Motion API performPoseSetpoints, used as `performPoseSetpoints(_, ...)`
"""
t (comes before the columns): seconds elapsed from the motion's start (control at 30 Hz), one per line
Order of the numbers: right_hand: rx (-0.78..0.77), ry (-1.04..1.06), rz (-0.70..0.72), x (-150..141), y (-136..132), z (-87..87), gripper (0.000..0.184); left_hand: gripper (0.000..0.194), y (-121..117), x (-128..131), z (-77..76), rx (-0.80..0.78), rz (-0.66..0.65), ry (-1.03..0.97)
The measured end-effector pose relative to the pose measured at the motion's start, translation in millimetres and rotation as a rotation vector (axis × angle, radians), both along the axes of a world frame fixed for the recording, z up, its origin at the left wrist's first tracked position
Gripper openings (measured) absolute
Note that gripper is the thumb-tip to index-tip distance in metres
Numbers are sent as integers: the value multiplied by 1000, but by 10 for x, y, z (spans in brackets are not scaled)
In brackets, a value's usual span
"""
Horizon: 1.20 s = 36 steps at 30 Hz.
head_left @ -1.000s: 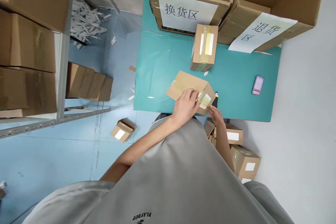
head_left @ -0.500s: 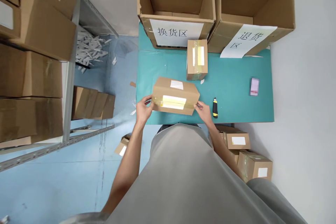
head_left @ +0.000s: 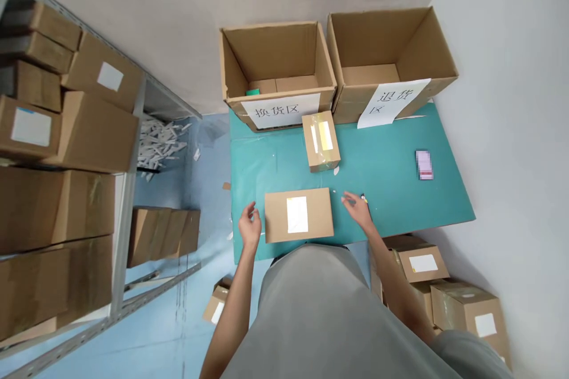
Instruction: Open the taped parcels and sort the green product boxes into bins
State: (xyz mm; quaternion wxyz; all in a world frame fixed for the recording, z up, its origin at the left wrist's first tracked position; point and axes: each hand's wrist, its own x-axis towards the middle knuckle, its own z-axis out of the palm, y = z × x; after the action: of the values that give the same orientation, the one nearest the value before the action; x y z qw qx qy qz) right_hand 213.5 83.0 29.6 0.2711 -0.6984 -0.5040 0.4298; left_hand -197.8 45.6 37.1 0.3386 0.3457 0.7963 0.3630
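Note:
A closed cardboard box with one white label on its upper face lies at the front edge of the green-topped table. My left hand is just off its left end, fingers loosely curled and apart, holding nothing. Off the right end, my right hand has its fingers spread and also holds nothing. Partly behind that hand lies the utility knife, mostly hidden. Farther back stands a smaller taped box with white and yellow labels.
Two large open cartons with paper signs, the left carton and the right carton, stand along the back. A pixelated pinkish item lies at right. Shelves of boxes rise at left; more boxes are stacked below the table's right side.
The box has been turned over and set flat, showing a different face. Both hands have let go and moved apart from its ends. My view has tilted up.

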Motion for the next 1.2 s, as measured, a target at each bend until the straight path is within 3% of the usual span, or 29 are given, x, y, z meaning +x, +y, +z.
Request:
performPoseSetpoints(0.1, 124, 24, -79, -50, 890, 82, 56, 41, 775, 363, 131, 97, -146, -22)
performPoseSetpoints(0.2, 131, 0, -115, -237, 1740, 165, 56, 44, 1482, 953, 234, 31, -322, -84)
performPoseSetpoints(0.27, 55, -17, -124, -364, 2141, 196, 55, 48, 1794, 1315, 255, -84, -395, -98)
performPoseSetpoints(0.33, -19, 7, -122, -440, 2349, 190, 47, 49, 1954, 1558, 232, -169, -408, -114)
performPoseSetpoints(0.43, -55, 59, -119, -420, 2321, 113, 32, 52, 1990, 1666, 146, -219, -388, -166)
performPoseSetpoints(0.53, -71, 68, -151, -304, 2034, 0, 30, 54, 1986, 1596, 66, -233, -366, -259)
performPoseSetpoints(0.67, -207, 388, -411, -210, 1617, -115, 40, 46, 2187, 1528, 3, -213, -327, -352)
performPoseSetpoints(0.77, -327, 644, -575, -280, 1521, -143, 46, 48, 2468, 1587, -21, -188, -265, -376)
performPoseSetpoints(0.87, -359, 767, -624, -496, 1710, -116, 43, 53, 2743, 1693, 17, -130, -188, -350)
performPoseSetpoints(1.0, -337, 867, -687, -837, 2261, 3, 46, 59, 2881, 1788, 193, 54, -155, -342)
performPoseSetpoints(1.1, -393, 810, -654, -885, 2579, 97, 55, 50, 2682, 1707, 333, 214, -230, -306)
performPoseSetpoints(1.2, -394, 661, -456, -712, 2470, 103, 73, 46, 2240, 1369, 371, 250, -239, -130)
